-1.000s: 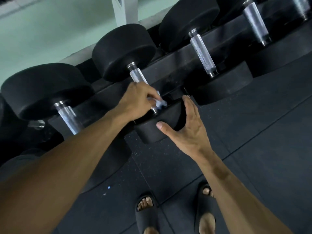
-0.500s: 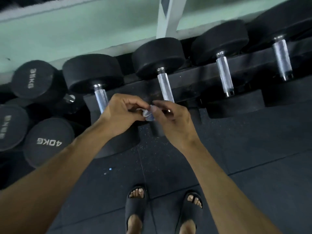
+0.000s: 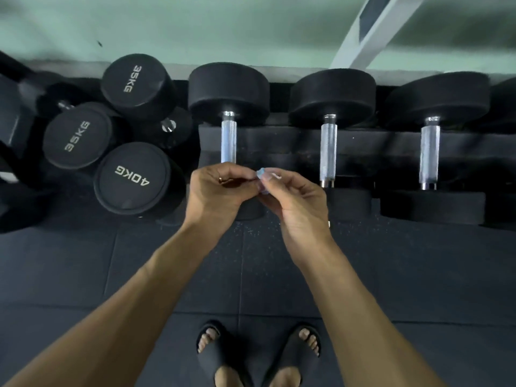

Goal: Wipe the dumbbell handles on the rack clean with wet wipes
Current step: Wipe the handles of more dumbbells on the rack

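I hold both hands together in front of me, above the floor mat (image 3: 391,275) and just short of the rack (image 3: 279,141). My left hand (image 3: 216,191) and my right hand (image 3: 297,201) meet at the fingertips, both pinched on one small, crumpled wet wipe (image 3: 261,177). The wipe is pale blue and sits between the two thumbs and forefingers; it touches no handle.

Three dumbbells lie across the rack, each with its knurled metal handle running toward me. The left handle (image 3: 229,141) stands directly behind my left hand, which covers its near end. The middle handle (image 3: 328,150) lies just to the right of my right hand, apart from it. The right handle (image 3: 430,153) lies well apart from both hands.

To the left of the rack, loose dumbbells are stacked on the floor. Two ends read 35KG (image 3: 76,135) and one reads 40KG (image 3: 132,178). My feet, in dark slides (image 3: 215,350), stand on the floor mat below my hands.
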Demonstrator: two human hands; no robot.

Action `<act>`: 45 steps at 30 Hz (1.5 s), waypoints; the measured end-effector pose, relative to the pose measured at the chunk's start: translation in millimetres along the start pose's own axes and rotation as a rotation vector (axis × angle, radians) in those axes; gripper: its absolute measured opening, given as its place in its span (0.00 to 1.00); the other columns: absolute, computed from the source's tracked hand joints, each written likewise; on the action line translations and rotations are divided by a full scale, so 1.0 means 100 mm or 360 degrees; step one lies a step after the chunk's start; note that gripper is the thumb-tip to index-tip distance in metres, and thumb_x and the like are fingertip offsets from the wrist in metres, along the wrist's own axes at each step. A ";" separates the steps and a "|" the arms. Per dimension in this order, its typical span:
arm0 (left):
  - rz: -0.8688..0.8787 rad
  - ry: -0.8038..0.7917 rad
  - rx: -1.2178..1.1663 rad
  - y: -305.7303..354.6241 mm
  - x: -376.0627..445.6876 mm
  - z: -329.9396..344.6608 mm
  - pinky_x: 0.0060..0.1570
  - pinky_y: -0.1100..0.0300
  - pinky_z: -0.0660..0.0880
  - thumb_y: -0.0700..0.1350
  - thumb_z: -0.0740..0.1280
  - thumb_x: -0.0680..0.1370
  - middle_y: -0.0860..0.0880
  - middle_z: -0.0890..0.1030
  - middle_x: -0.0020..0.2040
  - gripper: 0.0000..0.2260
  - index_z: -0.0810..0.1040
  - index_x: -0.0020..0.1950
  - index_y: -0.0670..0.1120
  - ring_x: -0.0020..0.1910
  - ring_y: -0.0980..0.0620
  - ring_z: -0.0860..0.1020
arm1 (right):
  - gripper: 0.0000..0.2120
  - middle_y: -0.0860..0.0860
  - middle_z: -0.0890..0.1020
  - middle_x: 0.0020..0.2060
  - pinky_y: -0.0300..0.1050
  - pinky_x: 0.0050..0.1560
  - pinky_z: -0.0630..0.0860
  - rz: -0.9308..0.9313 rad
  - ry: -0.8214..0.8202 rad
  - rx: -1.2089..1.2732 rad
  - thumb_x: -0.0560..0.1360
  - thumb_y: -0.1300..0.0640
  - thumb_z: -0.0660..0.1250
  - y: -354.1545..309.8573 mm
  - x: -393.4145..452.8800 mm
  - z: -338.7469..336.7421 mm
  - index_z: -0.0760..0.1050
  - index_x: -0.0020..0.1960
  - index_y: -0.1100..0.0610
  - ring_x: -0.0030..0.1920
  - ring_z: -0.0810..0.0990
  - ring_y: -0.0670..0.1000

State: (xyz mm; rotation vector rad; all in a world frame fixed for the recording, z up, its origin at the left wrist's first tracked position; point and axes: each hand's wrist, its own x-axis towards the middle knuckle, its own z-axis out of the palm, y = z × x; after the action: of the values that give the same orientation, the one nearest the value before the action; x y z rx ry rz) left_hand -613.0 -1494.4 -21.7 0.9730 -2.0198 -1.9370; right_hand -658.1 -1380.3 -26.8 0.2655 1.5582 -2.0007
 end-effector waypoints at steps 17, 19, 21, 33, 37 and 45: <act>-0.0121 0.0255 0.0892 -0.65 0.44 -0.35 0.61 0.54 0.74 0.66 0.71 0.70 0.49 0.72 0.66 0.35 0.72 0.71 0.48 0.65 0.52 0.71 | 0.10 0.50 0.83 0.45 0.39 0.45 0.82 -0.0107 0.0391 -0.0400 0.73 0.68 0.74 0.17 0.92 0.26 0.81 0.51 0.57 0.44 0.85 0.46; -0.0196 0.0276 0.0942 -0.76 0.49 -0.24 0.68 0.49 0.69 0.70 0.69 0.67 0.45 0.68 0.71 0.44 0.68 0.74 0.44 0.72 0.48 0.65 | 0.08 0.49 0.84 0.44 0.37 0.44 0.81 -0.0113 0.0355 -0.0433 0.73 0.68 0.73 0.22 1.13 0.25 0.81 0.46 0.56 0.43 0.85 0.46; -0.0264 0.0398 0.0977 -0.81 0.54 -0.16 0.72 0.48 0.65 0.73 0.67 0.65 0.45 0.64 0.75 0.49 0.64 0.76 0.43 0.76 0.48 0.59 | 0.09 0.50 0.85 0.43 0.37 0.44 0.81 -0.0113 0.0285 -0.0441 0.73 0.68 0.73 0.30 1.35 0.28 0.81 0.43 0.55 0.42 0.85 0.46; -0.0175 0.0481 0.1169 -0.94 0.57 -0.15 0.65 0.51 0.68 0.79 0.60 0.59 0.49 0.64 0.75 0.56 0.60 0.78 0.47 0.73 0.49 0.63 | 0.04 0.53 0.86 0.40 0.50 0.50 0.83 -0.0593 0.0234 -0.0664 0.71 0.69 0.74 0.63 2.10 0.58 0.85 0.45 0.63 0.43 0.86 0.50; -0.0108 0.0453 0.1183 -0.97 0.55 -0.19 0.63 0.55 0.67 0.79 0.58 0.57 0.47 0.68 0.71 0.57 0.59 0.78 0.47 0.70 0.49 0.66 | 0.06 0.53 0.85 0.43 0.41 0.47 0.82 -0.0539 -0.0074 -0.0780 0.71 0.70 0.74 0.70 1.84 0.35 0.84 0.46 0.62 0.44 0.86 0.48; -0.0061 0.0484 0.1170 -1.01 0.56 -0.20 0.60 0.56 0.67 0.79 0.59 0.58 0.50 0.69 0.68 0.52 0.65 0.75 0.50 0.69 0.51 0.66 | 0.09 0.55 0.85 0.43 0.48 0.50 0.83 -0.0728 0.0127 -0.0717 0.69 0.73 0.74 0.64 2.09 0.55 0.85 0.47 0.64 0.44 0.85 0.48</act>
State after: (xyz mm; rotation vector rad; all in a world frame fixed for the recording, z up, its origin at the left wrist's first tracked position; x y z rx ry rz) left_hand -612.0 -1535.6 -131.1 1.3443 -2.5516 -0.9435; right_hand -781.8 -1508.4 -165.5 -0.2119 2.2208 -1.8956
